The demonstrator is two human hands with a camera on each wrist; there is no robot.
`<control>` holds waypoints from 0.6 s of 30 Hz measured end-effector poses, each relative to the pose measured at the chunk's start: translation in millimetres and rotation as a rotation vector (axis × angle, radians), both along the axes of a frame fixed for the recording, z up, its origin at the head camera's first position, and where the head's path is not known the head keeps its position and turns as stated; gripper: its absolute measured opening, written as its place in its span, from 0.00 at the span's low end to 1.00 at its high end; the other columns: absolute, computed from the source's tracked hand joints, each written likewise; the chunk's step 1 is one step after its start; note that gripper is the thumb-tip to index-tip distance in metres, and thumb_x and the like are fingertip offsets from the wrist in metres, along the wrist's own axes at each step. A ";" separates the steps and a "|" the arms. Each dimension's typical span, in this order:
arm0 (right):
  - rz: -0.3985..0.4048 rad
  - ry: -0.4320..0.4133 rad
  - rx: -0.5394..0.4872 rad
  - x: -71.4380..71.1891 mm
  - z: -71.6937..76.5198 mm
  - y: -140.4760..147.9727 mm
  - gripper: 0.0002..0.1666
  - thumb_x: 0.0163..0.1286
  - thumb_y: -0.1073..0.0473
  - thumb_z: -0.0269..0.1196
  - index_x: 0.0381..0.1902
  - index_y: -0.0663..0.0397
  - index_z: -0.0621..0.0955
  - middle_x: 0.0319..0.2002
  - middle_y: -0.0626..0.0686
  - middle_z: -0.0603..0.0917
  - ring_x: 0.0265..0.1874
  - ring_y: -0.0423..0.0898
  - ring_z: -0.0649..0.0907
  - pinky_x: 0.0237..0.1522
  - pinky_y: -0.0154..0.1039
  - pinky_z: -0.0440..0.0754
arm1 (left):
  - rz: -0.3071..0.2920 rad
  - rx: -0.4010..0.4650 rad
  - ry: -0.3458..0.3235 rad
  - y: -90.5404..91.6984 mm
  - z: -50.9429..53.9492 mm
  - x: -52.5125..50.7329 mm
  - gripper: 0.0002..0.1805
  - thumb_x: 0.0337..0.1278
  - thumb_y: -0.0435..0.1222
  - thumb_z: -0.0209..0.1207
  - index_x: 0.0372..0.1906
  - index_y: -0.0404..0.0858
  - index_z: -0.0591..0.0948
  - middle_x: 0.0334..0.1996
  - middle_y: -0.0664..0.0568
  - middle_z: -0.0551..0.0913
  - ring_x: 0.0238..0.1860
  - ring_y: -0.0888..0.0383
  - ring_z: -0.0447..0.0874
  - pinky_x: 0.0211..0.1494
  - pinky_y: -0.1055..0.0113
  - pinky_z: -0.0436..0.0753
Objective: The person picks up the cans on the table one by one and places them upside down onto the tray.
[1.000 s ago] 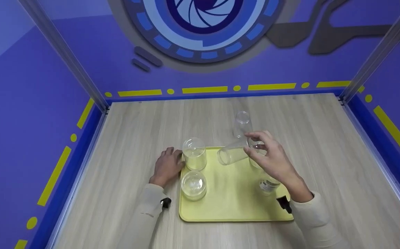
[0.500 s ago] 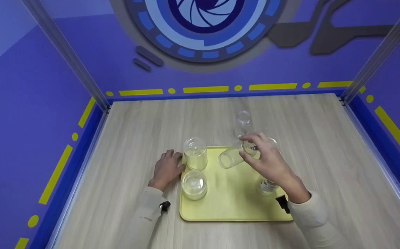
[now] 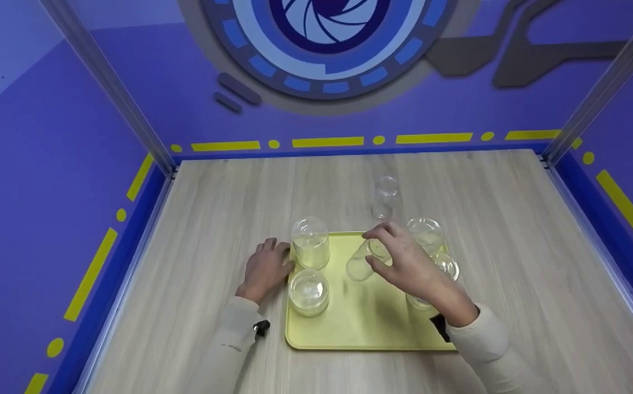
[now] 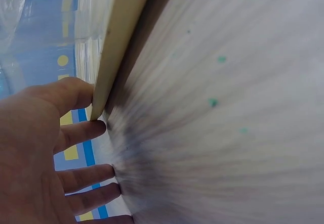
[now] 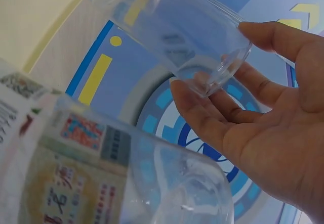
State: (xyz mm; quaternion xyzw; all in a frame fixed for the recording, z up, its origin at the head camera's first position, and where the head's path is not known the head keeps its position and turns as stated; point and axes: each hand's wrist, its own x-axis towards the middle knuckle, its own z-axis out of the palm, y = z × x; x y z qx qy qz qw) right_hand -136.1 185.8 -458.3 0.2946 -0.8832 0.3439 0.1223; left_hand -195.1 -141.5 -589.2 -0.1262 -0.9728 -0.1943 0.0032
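My right hand point(image 3: 404, 265) holds a clear cup point(image 3: 364, 262) by one end, pinched between thumb and fingers. The cup is tilted, its other end toward the lower left, above the yellow tray point(image 3: 349, 323). In the right wrist view the fingertips lie round the rounded end of the clear cup point(image 5: 187, 32). My left hand point(image 3: 263, 271) lies at the tray's left edge. Thumb and index finger touch the tray's rim point(image 4: 109, 67) in the left wrist view, and the other fingers reach straight to the table.
Two clear containers point(image 3: 311, 241) point(image 3: 308, 293) stand along the tray's left side, with several on its right point(image 3: 425, 232). One there is a labelled clear container point(image 5: 71, 168). Another clear cup point(image 3: 386, 197) stands behind the tray. Blue printed walls point(image 3: 316, 123) border the table.
My right hand has moved left and nearer with the cup, which has turned to a steeper slant. Containers on the tray's right show more. My left hand stays at the tray edge.
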 end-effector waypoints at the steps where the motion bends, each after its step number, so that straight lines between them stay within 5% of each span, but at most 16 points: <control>1: 0.002 0.001 0.006 0.5 -1.0 -1.0 0.22 0.64 0.71 0.74 0.55 0.63 0.82 0.51 0.57 0.80 0.54 0.57 0.82 0.57 0.54 0.81 | 0.001 -0.002 0.002 -0.2 -0.6 0.4 0.24 0.68 0.45 0.65 0.62 0.37 0.84 0.65 0.32 0.77 0.64 0.32 0.77 0.59 0.40 0.82; 18: 0.039 -0.032 0.119 2.3 -8.6 -7.3 0.21 0.65 0.68 0.73 0.55 0.64 0.81 0.51 0.59 0.78 0.51 0.58 0.83 0.51 0.53 0.84 | 0.009 -0.033 0.023 0.0 -3.3 2.5 0.24 0.69 0.46 0.65 0.63 0.38 0.84 0.66 0.31 0.76 0.64 0.32 0.77 0.57 0.38 0.82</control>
